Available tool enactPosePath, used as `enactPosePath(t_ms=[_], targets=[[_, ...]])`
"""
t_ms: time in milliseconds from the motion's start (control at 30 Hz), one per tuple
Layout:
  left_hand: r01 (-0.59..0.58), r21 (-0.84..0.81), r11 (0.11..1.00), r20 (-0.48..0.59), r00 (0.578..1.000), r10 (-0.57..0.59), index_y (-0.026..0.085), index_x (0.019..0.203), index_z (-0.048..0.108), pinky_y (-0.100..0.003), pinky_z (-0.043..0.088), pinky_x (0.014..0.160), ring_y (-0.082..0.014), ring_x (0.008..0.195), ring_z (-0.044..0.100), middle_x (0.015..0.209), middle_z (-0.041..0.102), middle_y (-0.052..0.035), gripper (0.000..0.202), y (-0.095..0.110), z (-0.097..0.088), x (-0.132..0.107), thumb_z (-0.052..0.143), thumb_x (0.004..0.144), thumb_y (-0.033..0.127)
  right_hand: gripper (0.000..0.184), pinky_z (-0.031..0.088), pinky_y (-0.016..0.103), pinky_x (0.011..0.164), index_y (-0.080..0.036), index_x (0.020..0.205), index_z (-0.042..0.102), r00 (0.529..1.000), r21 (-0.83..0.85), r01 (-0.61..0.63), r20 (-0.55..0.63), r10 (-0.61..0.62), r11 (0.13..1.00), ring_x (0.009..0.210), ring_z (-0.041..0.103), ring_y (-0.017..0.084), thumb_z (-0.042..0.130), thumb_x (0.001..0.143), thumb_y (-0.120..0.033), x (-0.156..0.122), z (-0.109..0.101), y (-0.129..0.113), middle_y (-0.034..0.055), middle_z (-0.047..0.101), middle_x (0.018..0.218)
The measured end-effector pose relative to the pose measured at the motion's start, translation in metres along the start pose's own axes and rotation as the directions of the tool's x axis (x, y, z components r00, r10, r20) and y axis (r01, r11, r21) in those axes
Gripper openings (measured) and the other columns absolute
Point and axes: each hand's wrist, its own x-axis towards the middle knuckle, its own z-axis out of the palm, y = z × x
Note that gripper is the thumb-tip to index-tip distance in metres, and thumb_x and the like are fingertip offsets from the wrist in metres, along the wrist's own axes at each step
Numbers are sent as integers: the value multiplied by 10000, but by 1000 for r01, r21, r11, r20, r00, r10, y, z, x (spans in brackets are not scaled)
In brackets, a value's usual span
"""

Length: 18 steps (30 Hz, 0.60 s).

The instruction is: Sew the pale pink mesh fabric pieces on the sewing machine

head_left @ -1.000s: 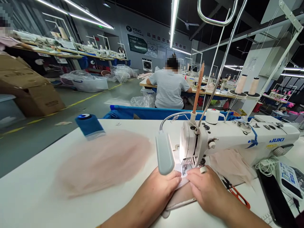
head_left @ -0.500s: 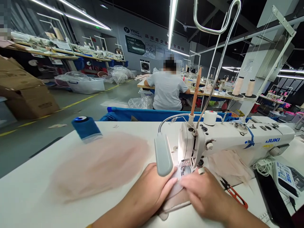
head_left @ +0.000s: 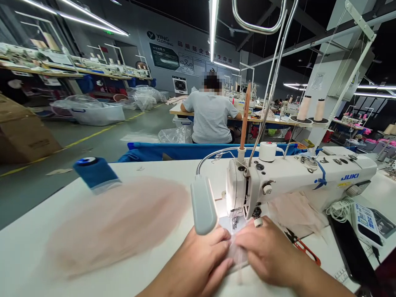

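Note:
Below the needle of a white sewing machine point(head_left: 297, 173), both hands are close together on a thin pale pink fabric piece point(head_left: 239, 259). My left hand point(head_left: 204, 258) is closed, its fingers and thumb gathered on the fabric's left side; a grey lamp head point(head_left: 204, 208) hangs over its knuckles. My right hand point(head_left: 267, 251) is closed too, pinching the fabric's right side close to the presser foot point(head_left: 235, 222). Fingers cover much of the cloth, and its near part is blurred. More sheer pink fabric point(head_left: 123, 222) is spread on the table to the left.
A blue thread cone point(head_left: 96, 172) stands on the table at left. To the right are crumpled pink cloth point(head_left: 297, 210), orange-handled thread snips point(head_left: 306, 251), a black phone point(head_left: 346, 247), a coiled white cable point(head_left: 340, 209) and a white device point(head_left: 366, 222). Another person point(head_left: 210, 113) sits ahead.
My left hand has drawn slightly back from the needle area, and the fabric between the hands has shifted and blurred. My right hand keeps its pinch. The whole view has moved slightly.

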Motion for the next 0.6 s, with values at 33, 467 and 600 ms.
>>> enactPosePath(t_ms=[33,467,600], targets=[[4,-34,999,15,1000,-3,234,862,737,-433,484,873,-272,933,648,1065,729,-65,236,0,-1,0,569,1023,199,192,467,370,888,-240,1037,726,999,20,37,36,-37,999,977,622,250,714,904,-103,1,1,-3,40,775,1083],[-121,-215,969,-35,993,116,260,1049,714,-295,546,739,-203,834,698,991,738,-34,299,3,-6,6,442,1079,138,240,473,380,897,-247,985,685,993,14,57,105,-58,998,962,618,254,618,891,-37,1,-1,-8,31,784,1039],[-126,-131,983,-81,990,116,242,942,712,-352,514,754,-226,859,684,1044,722,-62,359,-5,9,0,401,1086,135,193,453,381,866,-226,945,666,991,-33,46,128,-41,998,914,603,250,634,887,-45,-1,3,-8,19,780,1002]])
